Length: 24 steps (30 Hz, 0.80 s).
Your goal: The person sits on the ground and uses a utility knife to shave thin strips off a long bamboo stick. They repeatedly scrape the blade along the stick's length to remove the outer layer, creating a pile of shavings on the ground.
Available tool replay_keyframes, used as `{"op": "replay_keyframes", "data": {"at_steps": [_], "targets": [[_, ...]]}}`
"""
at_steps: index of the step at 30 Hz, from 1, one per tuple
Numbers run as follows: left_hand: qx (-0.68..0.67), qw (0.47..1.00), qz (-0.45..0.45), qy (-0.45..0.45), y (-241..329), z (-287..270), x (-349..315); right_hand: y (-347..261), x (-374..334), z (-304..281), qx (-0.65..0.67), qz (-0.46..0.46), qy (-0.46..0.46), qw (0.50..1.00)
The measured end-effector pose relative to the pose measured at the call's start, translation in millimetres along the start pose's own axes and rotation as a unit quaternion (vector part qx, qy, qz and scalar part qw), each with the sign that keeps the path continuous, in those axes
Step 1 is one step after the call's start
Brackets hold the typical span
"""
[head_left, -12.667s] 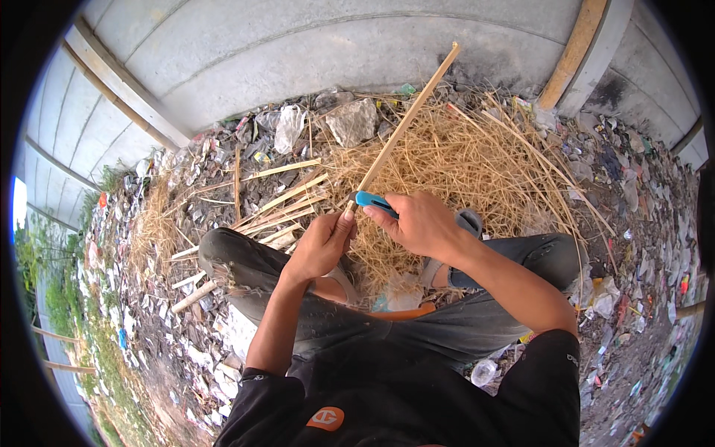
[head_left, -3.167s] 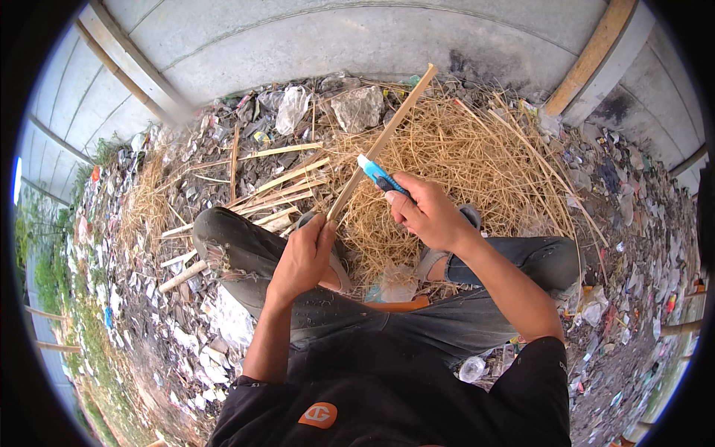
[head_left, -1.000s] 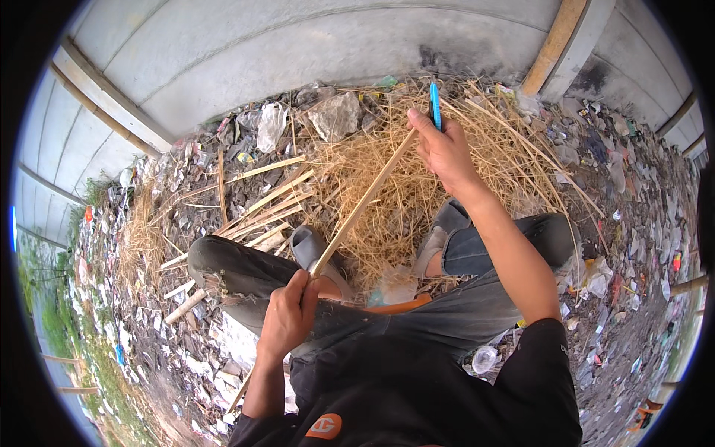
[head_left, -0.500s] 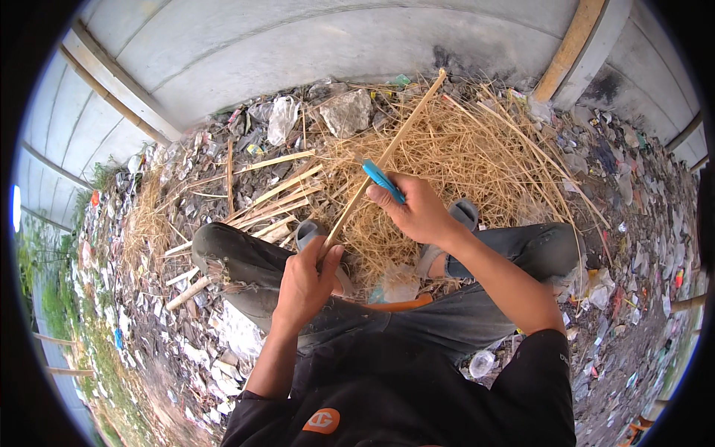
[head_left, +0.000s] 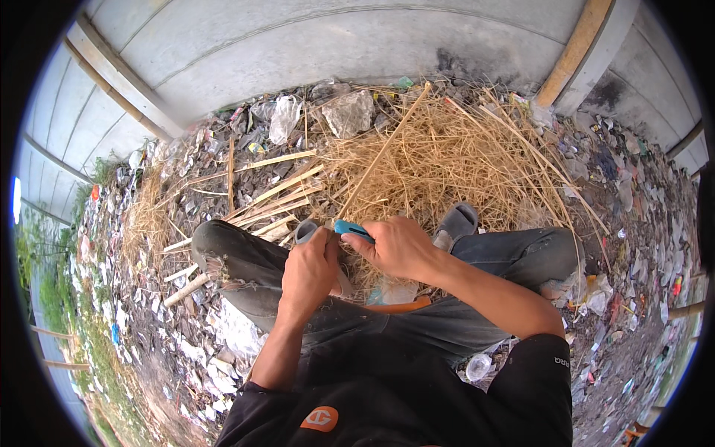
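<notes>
I sit with my knees apart on littered ground. My left hand (head_left: 309, 270) grips the near end of a long thin bamboo stick (head_left: 383, 149) that slants up and away over a straw heap (head_left: 454, 160). My right hand (head_left: 398, 249) holds a blue-handled knife (head_left: 351, 228) against the stick right beside my left hand. Both hands meet just above my knees, between my two grey sandals (head_left: 456, 222).
Split bamboo strips (head_left: 279, 195) lie to the left of the straw. Plastic bags (head_left: 350, 112) and scraps cover the ground up to a grey concrete wall (head_left: 313, 52). An orange object (head_left: 398, 305) and a clear bottle (head_left: 477, 366) lie by my legs.
My right hand, which had swung far out along the stick a second ago, has come back down to the near end beside my left hand.
</notes>
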<state>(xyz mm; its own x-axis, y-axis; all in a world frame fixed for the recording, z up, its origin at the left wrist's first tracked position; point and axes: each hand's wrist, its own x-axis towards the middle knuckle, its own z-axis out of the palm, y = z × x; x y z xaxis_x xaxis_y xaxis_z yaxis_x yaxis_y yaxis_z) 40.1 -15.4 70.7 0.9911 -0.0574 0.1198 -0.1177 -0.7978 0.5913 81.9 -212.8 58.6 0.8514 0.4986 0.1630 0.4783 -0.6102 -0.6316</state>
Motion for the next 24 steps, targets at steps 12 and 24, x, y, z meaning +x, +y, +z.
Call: {"op": "replay_keyframes", "data": {"at_steps": [12, 24], "targets": [[0.031, 0.996, -0.031, -0.074, -8.2, -23.9, -32.5, 126.2, 43.5, -43.0, -0.101, 0.153, 0.162, 0.970], [-0.083, 0.994, -0.068, 0.013, -18.6, -50.5, -36.1, 123.5, 49.5, -106.8, 0.070, 0.114, 0.352, 0.926]]}}
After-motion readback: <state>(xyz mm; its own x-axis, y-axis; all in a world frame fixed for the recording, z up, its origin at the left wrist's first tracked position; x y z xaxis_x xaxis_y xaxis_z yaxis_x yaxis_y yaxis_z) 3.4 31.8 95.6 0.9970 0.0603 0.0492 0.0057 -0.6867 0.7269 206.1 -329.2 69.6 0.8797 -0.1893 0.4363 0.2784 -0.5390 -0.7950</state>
